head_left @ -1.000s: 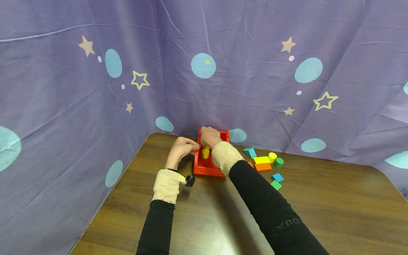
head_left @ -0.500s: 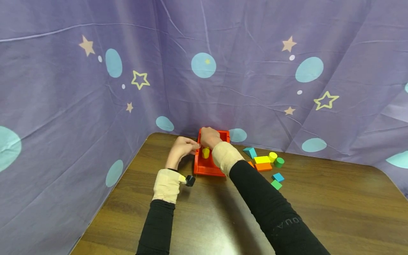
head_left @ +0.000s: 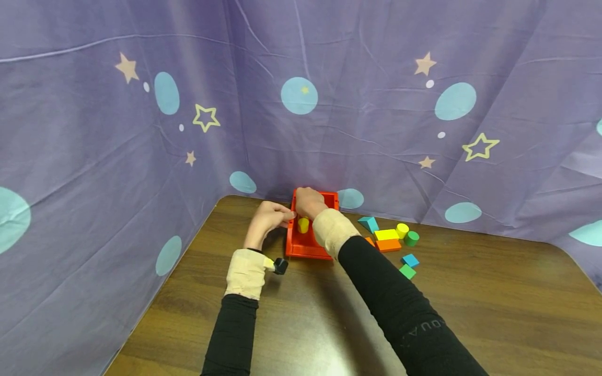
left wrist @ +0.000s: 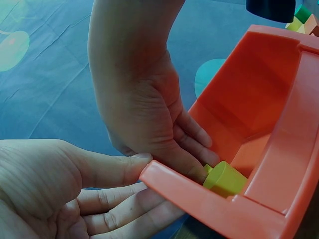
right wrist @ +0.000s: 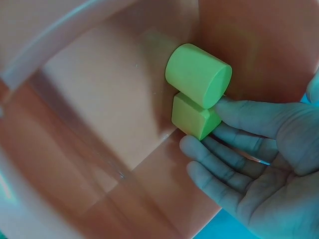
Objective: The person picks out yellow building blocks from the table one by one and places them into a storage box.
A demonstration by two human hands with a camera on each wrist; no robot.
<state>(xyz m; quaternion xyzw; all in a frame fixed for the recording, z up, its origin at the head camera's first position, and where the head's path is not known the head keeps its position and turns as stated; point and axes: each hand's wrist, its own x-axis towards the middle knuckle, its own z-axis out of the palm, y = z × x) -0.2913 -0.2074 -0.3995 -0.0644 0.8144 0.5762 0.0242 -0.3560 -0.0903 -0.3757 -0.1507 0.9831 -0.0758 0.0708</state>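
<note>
A red box [head_left: 308, 251] stands at the back of the table. My left hand [head_left: 267, 219] pinches its left rim, thumb on top and fingers under the edge, as the left wrist view [left wrist: 99, 189] shows. Inside the box is my right hand [head_left: 310, 201], its thumb and fingers around a small yellow block [right wrist: 190, 117] with flat faces. Against that block lies a yellow cylinder [right wrist: 197, 74], which is also seen in the head view [head_left: 303, 225]. From the head, the right fingertips and the flat-faced block are mostly hidden behind the hand.
Right of the box lie a blue triangular block [head_left: 369, 224], yellow block [head_left: 386, 235], orange block [head_left: 388, 245], yellow cylinder [head_left: 402, 231] and green cylinder [head_left: 412, 238]. Nearer are a blue block [head_left: 410, 260] and green block [head_left: 407, 271]. A patterned purple curtain [head_left: 376, 172] borders the table.
</note>
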